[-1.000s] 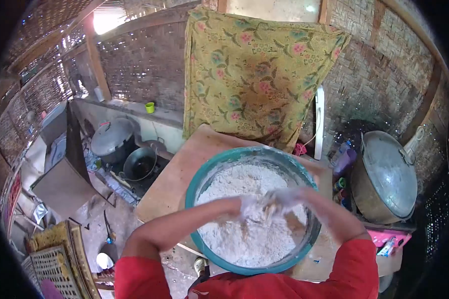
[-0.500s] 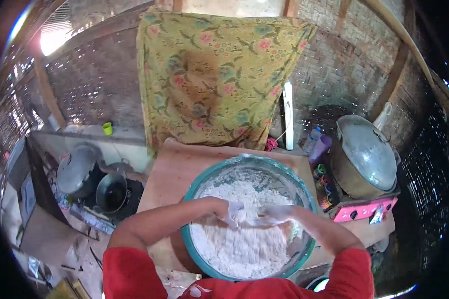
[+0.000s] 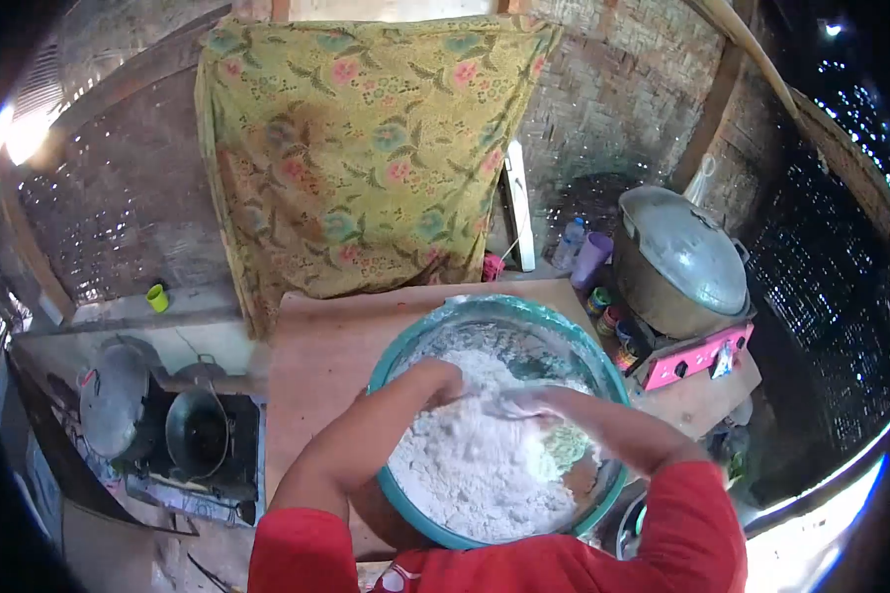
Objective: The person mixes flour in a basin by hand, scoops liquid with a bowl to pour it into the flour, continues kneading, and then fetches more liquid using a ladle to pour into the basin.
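The white powder (image 3: 475, 474) lies loose and clumpy in the teal basin (image 3: 564, 341), heaped up to the basin's near wall and thinner toward its far wall, with a pale green patch (image 3: 567, 447) inside on the right. Both hands are inside the basin. The left hand (image 3: 450, 387) is mostly hidden past the wrist, so I cannot tell how open it is or what it grips; the right hand (image 3: 527, 400) is powder-coated and blurred, touching the heap, its fingers' spread and any hold also unclear. A quick scoop could throw powder over the basin's near rim onto the red shirt (image 3: 603, 565), since the heap sits high there. The green patch could stay as a streak if neither hand reaches it. Hard pushing could make the basin skid on the tabletop (image 3: 316, 341) beneath it. To the basin's right, just beyond its rim, the small cans (image 3: 608, 318) could topple if the basin slid or an elbow swung wide; the lidded pot (image 3: 677, 267) behind them looks heavier and steadier
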